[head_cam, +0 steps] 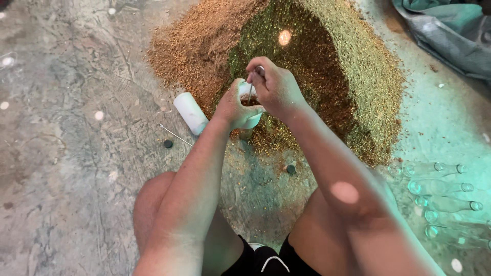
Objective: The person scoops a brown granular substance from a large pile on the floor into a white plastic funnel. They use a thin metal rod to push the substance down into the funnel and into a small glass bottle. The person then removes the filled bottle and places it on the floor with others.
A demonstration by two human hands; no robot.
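My left hand [231, 106] grips a small white cup [251, 120] held over the near edge of a large pile of brown and green granular material [317, 66]. Some brown material shows inside the cup. My right hand [276, 87] is closed on a thin metal tool, perhaps a spoon handle [251, 88], whose lower end goes down into the cup. The two hands touch each other above the cup. My knees frame the bottom of the view.
A white cylindrical container [190, 113] lies on the concrete floor left of the cup, with a thin wire [175, 135] and a small dark cap [168, 144] nearby. Another dark cap [291, 168] lies below the pile. Several clear glass bottles [440, 194] lie at right. Grey sacking [450, 30] sits top right.
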